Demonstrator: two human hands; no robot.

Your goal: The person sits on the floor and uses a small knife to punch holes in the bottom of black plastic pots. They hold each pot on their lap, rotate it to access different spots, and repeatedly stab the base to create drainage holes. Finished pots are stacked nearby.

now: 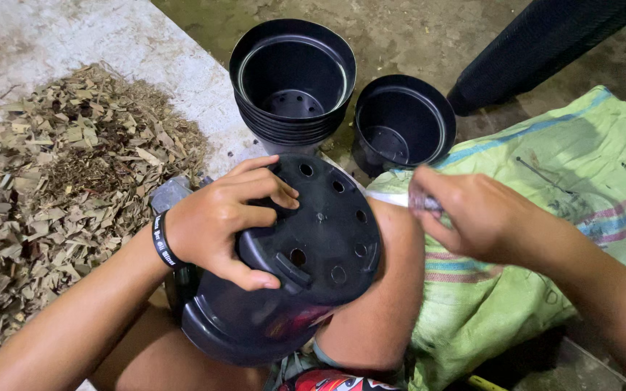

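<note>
A black plastic plant pot (pixel 306 253) lies tipped on my lap, its perforated bottom facing up. My left hand (pixel 222 221) grips the pot's bottom edge, fingers across the holes, a black wristband on the wrist. To the right of the pot, my right hand (pixel 472 213) is closed around a small thin object (pixel 422 203) that is blurred; I cannot tell what it is.
A stack of black pots (pixel 293 80) and a single black pot (pixel 402 123) stand upright on the ground ahead. A heap of dry leaf chips (pixel 59 188) covers the concrete slab at left. A green woven sack (pixel 581 181) lies at right, with a dark mesh roll (pixel 545 43) beyond it.
</note>
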